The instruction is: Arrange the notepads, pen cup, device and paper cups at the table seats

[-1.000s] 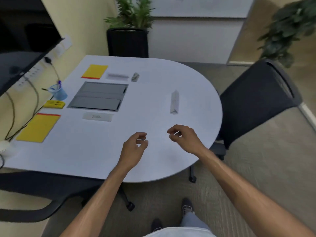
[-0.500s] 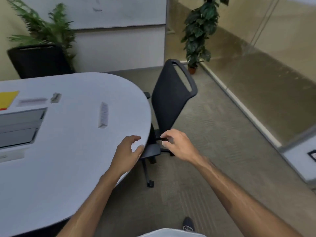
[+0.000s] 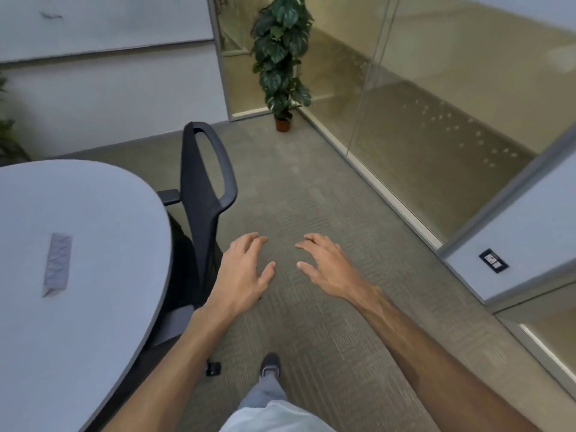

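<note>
Presently both hands hover empty over the carpet, fingers spread: left hand nearer the table; right hand farther. No notepads, cups or device show; only a folded name card lies leftward, long axis running away.

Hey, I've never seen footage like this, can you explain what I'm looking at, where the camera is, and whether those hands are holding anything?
The camera sits on a person's head, looking forward and down. The two bare arms are theirs: the left hand and right hand are both open and empty, held out over the carpet. On the left is a pale round table carrying one small grey folded card. A black office chair is tucked against the table. Beyond stands a potted plant beside a glass wall.
</note>
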A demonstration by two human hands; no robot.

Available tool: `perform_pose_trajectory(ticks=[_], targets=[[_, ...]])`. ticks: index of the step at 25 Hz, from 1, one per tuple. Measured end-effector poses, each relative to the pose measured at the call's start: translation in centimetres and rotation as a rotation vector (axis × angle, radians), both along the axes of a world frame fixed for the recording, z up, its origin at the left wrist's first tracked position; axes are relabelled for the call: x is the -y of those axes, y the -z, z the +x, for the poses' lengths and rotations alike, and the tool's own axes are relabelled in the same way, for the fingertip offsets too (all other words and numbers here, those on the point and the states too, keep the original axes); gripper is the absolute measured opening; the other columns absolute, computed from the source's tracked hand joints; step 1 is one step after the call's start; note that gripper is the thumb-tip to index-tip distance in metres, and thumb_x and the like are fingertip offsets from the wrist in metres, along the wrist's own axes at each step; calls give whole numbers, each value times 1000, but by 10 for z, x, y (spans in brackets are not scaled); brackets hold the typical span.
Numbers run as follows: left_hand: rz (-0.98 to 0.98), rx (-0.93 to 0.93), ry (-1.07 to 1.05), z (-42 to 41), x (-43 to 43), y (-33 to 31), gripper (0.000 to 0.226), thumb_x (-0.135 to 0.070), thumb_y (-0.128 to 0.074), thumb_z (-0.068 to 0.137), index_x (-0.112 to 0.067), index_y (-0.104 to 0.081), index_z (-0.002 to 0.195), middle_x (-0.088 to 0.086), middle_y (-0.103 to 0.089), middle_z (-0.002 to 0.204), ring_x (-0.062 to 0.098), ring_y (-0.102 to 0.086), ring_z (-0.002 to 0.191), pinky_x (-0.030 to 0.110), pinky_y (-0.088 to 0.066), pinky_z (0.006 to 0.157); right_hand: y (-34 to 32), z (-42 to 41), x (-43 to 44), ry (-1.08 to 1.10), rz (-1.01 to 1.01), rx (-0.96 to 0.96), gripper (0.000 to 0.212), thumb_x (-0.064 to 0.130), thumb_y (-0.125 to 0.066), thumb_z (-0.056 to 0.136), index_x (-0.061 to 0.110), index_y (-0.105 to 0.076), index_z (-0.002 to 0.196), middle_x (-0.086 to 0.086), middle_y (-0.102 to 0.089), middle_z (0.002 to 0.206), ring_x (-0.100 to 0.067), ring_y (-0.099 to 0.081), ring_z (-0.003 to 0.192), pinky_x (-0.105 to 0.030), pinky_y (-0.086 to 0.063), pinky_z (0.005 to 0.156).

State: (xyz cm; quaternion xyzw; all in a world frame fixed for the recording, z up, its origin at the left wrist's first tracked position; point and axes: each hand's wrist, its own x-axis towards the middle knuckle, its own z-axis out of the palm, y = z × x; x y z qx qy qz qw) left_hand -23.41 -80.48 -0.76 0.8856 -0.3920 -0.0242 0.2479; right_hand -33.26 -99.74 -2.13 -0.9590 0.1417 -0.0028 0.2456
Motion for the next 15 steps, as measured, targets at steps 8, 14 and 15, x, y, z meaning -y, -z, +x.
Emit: perform_pose_trajectory(ticks=[8,14,15], targets=[[34,158,-17,105,154,24,60,-42,-58,90,-12,-46,140,16,-39,149,32,-31,141,50,-20,120,9,92,151,31,22,15,44,27,-59,98,13,-54,139,-6,-48,146,-24,-47,133,-38,-38,111],[15,69,-73,202,253,21,60,-42,-59,89,-14,-45,140,13,-41,148,30,-36,138,49,-27,116,-11,192,259,8,-50,55,44,24,-56,99,12,-52,141,-8,-47,148,-24,-46,137,-36,-36,112],[12,61,-85,216,265,19,61,-42,-60,89,-15,-44,140,13,-41,148,30,-36,138,49,-29,115,-12,206,273,10,-74,52,45,26,-55,100,14,-50,143,-8,-41,154,-24,-40,142,-38,-32,115]])
